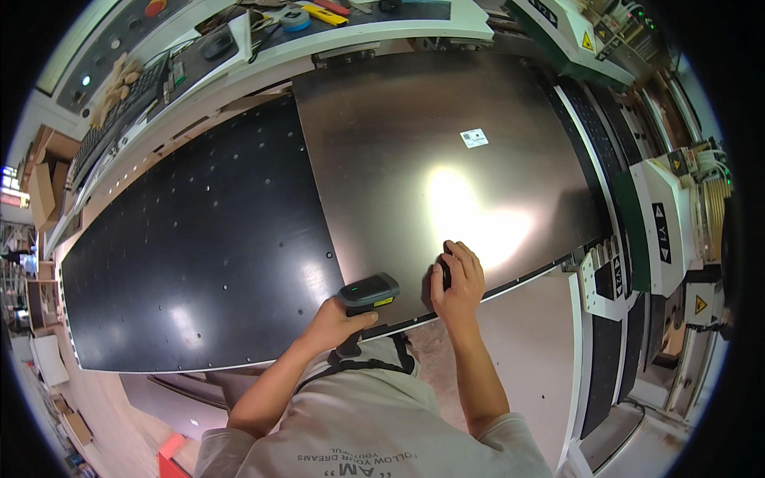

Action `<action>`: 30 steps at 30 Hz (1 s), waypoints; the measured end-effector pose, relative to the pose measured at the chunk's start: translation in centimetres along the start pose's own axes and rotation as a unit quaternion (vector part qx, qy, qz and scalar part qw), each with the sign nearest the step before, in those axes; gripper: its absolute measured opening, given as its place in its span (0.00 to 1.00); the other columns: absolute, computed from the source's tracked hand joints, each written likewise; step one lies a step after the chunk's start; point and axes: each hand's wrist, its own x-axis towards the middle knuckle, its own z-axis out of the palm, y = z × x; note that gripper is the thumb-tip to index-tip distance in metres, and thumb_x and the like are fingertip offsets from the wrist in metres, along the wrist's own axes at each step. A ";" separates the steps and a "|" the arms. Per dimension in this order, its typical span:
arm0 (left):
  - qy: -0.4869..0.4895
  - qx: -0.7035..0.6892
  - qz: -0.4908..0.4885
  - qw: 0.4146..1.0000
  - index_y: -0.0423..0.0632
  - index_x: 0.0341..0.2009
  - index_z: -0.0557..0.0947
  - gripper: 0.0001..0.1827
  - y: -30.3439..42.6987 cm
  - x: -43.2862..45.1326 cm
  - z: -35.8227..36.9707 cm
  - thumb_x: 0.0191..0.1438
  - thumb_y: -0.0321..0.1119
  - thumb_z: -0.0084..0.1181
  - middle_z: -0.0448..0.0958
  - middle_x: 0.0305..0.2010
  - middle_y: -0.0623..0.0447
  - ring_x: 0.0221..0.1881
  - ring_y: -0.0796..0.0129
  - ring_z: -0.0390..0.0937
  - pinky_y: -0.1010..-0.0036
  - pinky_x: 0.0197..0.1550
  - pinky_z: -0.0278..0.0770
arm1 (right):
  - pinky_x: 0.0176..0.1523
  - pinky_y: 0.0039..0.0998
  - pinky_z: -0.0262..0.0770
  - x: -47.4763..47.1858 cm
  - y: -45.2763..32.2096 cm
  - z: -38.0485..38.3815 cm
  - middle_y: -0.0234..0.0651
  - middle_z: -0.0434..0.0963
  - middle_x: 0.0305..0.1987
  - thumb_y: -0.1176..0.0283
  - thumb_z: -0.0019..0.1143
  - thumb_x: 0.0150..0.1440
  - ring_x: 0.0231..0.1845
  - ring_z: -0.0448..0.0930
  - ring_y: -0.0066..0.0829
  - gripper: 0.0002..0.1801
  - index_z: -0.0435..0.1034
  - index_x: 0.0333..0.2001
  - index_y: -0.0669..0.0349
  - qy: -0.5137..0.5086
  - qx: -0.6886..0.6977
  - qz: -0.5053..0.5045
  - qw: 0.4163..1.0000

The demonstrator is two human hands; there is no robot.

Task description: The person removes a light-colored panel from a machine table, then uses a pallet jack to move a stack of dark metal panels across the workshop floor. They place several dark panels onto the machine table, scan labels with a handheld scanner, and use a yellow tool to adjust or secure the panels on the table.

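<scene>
My left hand [339, 325] is wrapped around the handle of a dark handheld barcode scanner [369, 289], which shows a small green light. My right hand [460, 284] rests on a small black object [446, 272], perhaps a computer mouse, at the near edge of a glossy brown panel [382, 179]; the fingers hide much of it. A white printed label [474, 138] is stuck on the panel's far part. The panel lies on a black machine table [239, 209] dotted with small round studs.
Beyond the table runs a bench [382, 30] with a tape roll [295, 20], a yellow utility knife [324, 14], a mouse [216, 45], a keyboard [113, 125] and gloves [118, 83]. White and green machine heads [660, 227] stand at the right. Cardboard boxes [48, 191] are at the far left.
</scene>
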 end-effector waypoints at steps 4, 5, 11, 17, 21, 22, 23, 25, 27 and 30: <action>-0.020 0.009 -0.017 1.000 0.40 0.47 0.82 0.15 1.0 0.0 -0.3 0.57 0.33 0.63 0.80 0.31 0.56 0.30 0.75 0.76 0.74 0.34 0.76 | 0.55 0.40 0.76 0.0 0.1 -0.1 0.40 0.80 0.49 0.77 0.61 0.48 0.52 0.80 0.46 0.09 0.76 0.35 0.65 0.000 0.005 0.007 1.000; -0.020 0.004 -0.014 1.000 0.40 0.47 0.82 0.15 1.1 0.0 -0.3 0.57 0.33 0.63 0.80 0.31 0.56 0.30 0.75 0.76 0.74 0.34 0.76 | 0.55 0.40 0.76 0.1 0.1 -0.1 0.40 0.80 0.49 0.77 0.61 0.48 0.52 0.80 0.46 0.09 0.76 0.35 0.65 0.002 0.006 0.008 1.000; -0.008 -0.012 0.024 1.000 0.40 0.47 0.81 0.15 0.2 -0.2 -0.1 0.57 0.34 0.63 0.79 0.30 0.56 0.31 0.75 0.76 0.74 0.35 0.76 | 0.55 0.40 0.76 -0.3 -0.3 0.1 0.40 0.80 0.50 0.77 0.61 0.48 0.53 0.79 0.46 0.09 0.75 0.36 0.65 0.005 0.003 0.010 1.000; 0.000 0.002 -0.028 1.000 0.40 0.44 0.82 0.16 0.1 -0.7 -0.1 0.56 0.38 0.64 0.81 0.29 0.54 0.31 0.74 0.77 0.73 0.37 0.75 | 0.56 0.40 0.75 -0.9 -0.3 0.2 0.39 0.80 0.50 0.77 0.61 0.49 0.53 0.79 0.46 0.08 0.75 0.35 0.64 0.013 0.007 0.006 1.000; 0.027 -0.054 -0.012 0.998 0.40 0.42 0.82 0.14 -1.7 -0.5 0.4 0.56 0.37 0.64 0.77 0.26 0.58 0.28 0.74 0.74 0.73 0.34 0.73 | 0.56 0.39 0.75 -1.2 0.1 0.3 0.39 0.80 0.49 0.77 0.61 0.49 0.53 0.79 0.45 0.09 0.75 0.36 0.64 0.025 0.010 0.002 1.000; 0.024 -0.083 -0.001 0.996 0.40 0.41 0.81 0.13 -2.3 -0.5 0.4 0.56 0.35 0.64 0.76 0.26 0.59 0.27 0.75 0.73 0.73 0.31 0.73 | 0.55 0.40 0.75 -1.1 -0.1 0.1 0.39 0.80 0.49 0.77 0.61 0.49 0.52 0.79 0.45 0.09 0.75 0.36 0.64 0.024 0.009 0.001 1.000; 0.008 -0.107 0.006 0.994 0.39 0.45 0.80 0.13 -2.7 -0.5 0.2 0.57 0.32 0.62 0.76 0.26 0.56 0.24 0.72 0.77 0.74 0.26 0.77 | 0.55 0.40 0.75 -1.0 -0.2 -0.2 0.39 0.80 0.49 0.77 0.62 0.49 0.52 0.79 0.45 0.09 0.75 0.36 0.64 0.023 0.007 0.001 1.000; 0.009 -0.107 0.020 0.994 0.40 0.46 0.79 0.14 -2.2 -1.0 0.0 0.57 0.31 0.62 0.77 0.27 0.55 0.24 0.71 0.78 0.74 0.27 0.77 | 0.55 0.39 0.74 -0.5 -0.5 -0.7 0.42 0.80 0.48 0.76 0.62 0.51 0.50 0.79 0.45 0.10 0.75 0.39 0.66 0.014 0.004 -0.012 1.000; 0.003 -0.119 0.054 0.991 0.40 0.47 0.78 0.15 -3.1 -1.3 0.0 0.56 0.31 0.62 0.77 0.27 0.54 0.26 0.70 0.78 0.73 0.29 0.78 | 0.55 0.40 0.74 -1.0 -2.3 -2.6 0.44 0.81 0.47 0.76 0.62 0.53 0.50 0.79 0.46 0.12 0.75 0.42 0.67 -0.027 0.128 0.106 0.986; 0.009 -0.127 0.069 0.989 0.40 0.47 0.77 0.15 -3.9 -1.9 -1.2 0.56 0.29 0.62 0.78 0.29 0.53 0.27 0.69 0.79 0.72 0.33 0.79 | 0.47 0.34 0.78 0.8 -8.9 -9.4 0.45 0.81 0.42 0.80 0.61 0.52 0.42 0.82 0.40 0.13 0.75 0.43 0.67 0.029 0.251 0.027 0.967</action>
